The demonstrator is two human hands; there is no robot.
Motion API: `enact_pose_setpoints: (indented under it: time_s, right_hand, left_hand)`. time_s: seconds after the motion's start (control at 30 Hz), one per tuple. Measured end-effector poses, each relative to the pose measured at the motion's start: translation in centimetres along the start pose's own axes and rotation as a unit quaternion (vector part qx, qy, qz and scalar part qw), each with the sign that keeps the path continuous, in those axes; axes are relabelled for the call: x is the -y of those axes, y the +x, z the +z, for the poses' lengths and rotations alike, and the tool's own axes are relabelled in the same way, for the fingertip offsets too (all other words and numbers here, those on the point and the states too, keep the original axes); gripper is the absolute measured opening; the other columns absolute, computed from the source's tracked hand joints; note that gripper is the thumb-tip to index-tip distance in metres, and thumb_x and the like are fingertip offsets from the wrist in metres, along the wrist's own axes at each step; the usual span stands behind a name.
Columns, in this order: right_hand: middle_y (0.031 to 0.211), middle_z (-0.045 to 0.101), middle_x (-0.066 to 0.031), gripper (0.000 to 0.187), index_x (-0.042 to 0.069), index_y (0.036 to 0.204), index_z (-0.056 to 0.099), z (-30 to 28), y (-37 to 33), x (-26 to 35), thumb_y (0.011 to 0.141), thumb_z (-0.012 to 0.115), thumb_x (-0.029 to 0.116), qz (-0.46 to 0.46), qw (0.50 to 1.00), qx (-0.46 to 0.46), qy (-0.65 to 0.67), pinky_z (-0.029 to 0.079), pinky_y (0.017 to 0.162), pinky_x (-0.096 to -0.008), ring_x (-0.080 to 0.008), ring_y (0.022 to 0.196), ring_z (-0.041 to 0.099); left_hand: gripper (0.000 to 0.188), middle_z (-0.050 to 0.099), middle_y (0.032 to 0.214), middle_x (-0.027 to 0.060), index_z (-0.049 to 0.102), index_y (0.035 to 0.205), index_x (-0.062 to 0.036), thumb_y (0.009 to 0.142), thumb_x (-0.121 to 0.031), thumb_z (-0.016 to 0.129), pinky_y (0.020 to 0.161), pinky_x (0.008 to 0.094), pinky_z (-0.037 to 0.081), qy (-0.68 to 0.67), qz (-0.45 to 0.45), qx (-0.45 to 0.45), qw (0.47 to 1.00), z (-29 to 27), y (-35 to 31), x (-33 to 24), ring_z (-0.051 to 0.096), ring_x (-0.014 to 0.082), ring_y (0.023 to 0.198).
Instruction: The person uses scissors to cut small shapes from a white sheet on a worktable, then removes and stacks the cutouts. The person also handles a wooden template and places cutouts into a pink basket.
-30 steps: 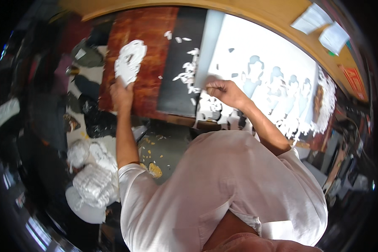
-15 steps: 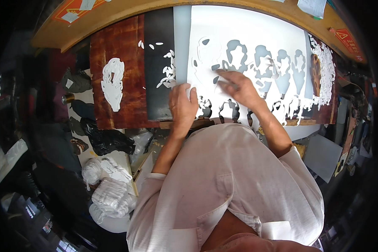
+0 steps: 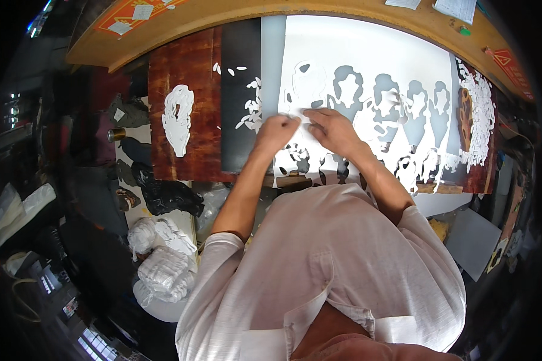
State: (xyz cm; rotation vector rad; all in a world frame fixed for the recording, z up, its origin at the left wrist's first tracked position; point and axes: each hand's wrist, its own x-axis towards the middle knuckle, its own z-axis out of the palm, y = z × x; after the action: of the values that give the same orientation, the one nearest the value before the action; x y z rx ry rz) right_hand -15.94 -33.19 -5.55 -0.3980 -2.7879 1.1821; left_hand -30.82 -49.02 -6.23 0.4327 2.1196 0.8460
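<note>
A large white sheet [image 3: 367,42] with cut-out shapes lies on the bench in front of me. My left hand [image 3: 277,133] is curled closed at the sheet's left part, its thumb and forefinger pinched on the white material. Close beside it, my right hand [image 3: 334,129] lies over the sheet with its fingers stretched out toward the left hand. Just beyond the hands is an outlined cut piece [image 3: 309,78], still lying within the sheet. What is under my palms is hidden.
A stack of white cut pieces [image 3: 177,120] lies on the reddish-brown board [image 3: 208,96] at left. Small white scraps [image 3: 250,108] are scattered on the black strip; many more [image 3: 479,114] pile at right beside a brown cutting die [image 3: 465,114]. A yellow beam [image 3: 223,21] spans the back.
My left hand has moved right, from the sheet's left edge in toward my right hand, and its fingers have closed. The right hand has shifted slightly nearer. The whole view has shifted a little.
</note>
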Motion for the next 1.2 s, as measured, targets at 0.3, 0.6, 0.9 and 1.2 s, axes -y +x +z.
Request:
enact_pose_setpoints:
  time_s: [0.3,0.6,0.9,1.2]
  right_hand:
    - [0.103,0.071,-0.0128,0.034,0.007,0.123,0.071,0.2,0.5,-0.6,0.09,0.072,0.014,0.024,1.0,0.007,0.012,0.056,0.088,-0.0458,-0.0359,0.102,0.066]
    - [0.102,0.071,-0.011,0.035,0.008,0.124,0.069,-0.7,0.8,-0.1,0.09,0.074,0.017,0.136,0.98,0.052,0.132,0.055,0.085,-0.0423,-0.0305,0.099,0.068]
    - [0.115,0.066,-0.017,0.035,0.009,0.128,0.072,0.2,0.4,0.6,0.093,0.071,0.012,-0.007,0.99,-0.038,0.133,0.056,0.087,-0.0412,-0.0363,0.098,0.068]
    - [0.102,0.07,-0.0221,0.024,0.0,0.103,0.074,1.4,3.7,0.1,0.099,0.056,0.016,0.113,0.973,-0.135,0.152,0.055,0.084,-0.0451,-0.04,0.094,0.068]
  left_hand:
    - [0.051,0.071,0.108,0.0253,0.065,0.117,0.0045,0.089,-0.037,0.073,0.093,0.0506,0.053,0.183,0.074,-0.258,0.946,3.6,-1.2,-1.1,0.066,0.0461,0.104]
    - [0.047,0.073,0.104,0.0112,0.068,0.122,0.0067,0.097,-0.033,0.073,0.078,0.0298,0.056,-0.156,-0.022,0.085,0.984,-2.2,2.3,-1.0,0.069,0.0167,0.091]
    - [0.033,0.072,0.111,0.0101,0.065,0.128,0.0058,0.104,-0.016,0.065,0.082,0.0301,0.057,-0.357,0.016,0.138,0.924,-0.5,2.0,0.8,0.069,0.0164,0.096]
    - [0.028,0.075,0.1,0.0097,0.068,0.12,0.0045,0.103,-0.017,0.062,0.076,0.0297,0.056,-0.3,0.022,0.148,0.942,-0.2,1.9,-0.1,0.07,0.0159,0.086]
